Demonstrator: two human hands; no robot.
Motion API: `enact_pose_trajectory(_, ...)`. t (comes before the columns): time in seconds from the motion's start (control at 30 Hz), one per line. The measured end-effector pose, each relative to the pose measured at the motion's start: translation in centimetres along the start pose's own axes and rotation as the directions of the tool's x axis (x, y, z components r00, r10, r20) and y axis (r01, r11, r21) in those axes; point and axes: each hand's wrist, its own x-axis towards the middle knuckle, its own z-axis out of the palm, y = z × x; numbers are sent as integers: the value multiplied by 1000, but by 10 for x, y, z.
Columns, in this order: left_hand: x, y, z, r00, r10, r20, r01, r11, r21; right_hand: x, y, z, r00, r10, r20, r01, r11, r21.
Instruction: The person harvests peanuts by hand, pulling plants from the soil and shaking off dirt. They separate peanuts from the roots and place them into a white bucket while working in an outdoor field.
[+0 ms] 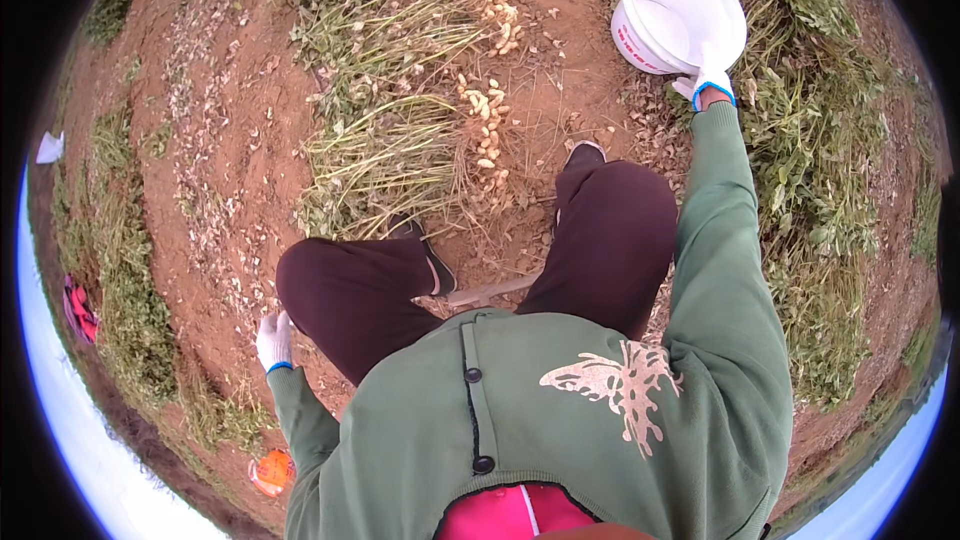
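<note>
My right hand [711, 83], in a white glove with a blue cuff, grips the near rim of a white plastic bucket [640, 40] with red print. The bucket tilts toward me, and its pale inside shows. My left hand [273, 343], gloved the same way, is beside my left knee with its fingers loosely apart and nothing seen in it. Between the two, pulled peanut plants [385, 155] lie in a row, their pods [487, 120] turned toward the bare strip of soil.
More cut plants [815, 160] lie in a long heap at the right. Reddish soil [235, 140] with dry leaves runs along the left. An orange object [271, 472] lies low on the left, and a red and dark bundle [79, 310] farther out. My shoes [585, 153] stand near the pods.
</note>
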Motion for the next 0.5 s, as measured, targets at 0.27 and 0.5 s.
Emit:
enact_pose_trajectory(0.27, -19, 73, -227, 873, 83, -481, -355, 784, -509, -82, 38, 30, 998, -45, 39, 42, 996, 75)
enact_pose_trajectory(0.5, -97, 240, -182, 800, 570, -188, -598, 730, -331, -281, -49, 89, 784, -436, 441, 492, 871, -12)
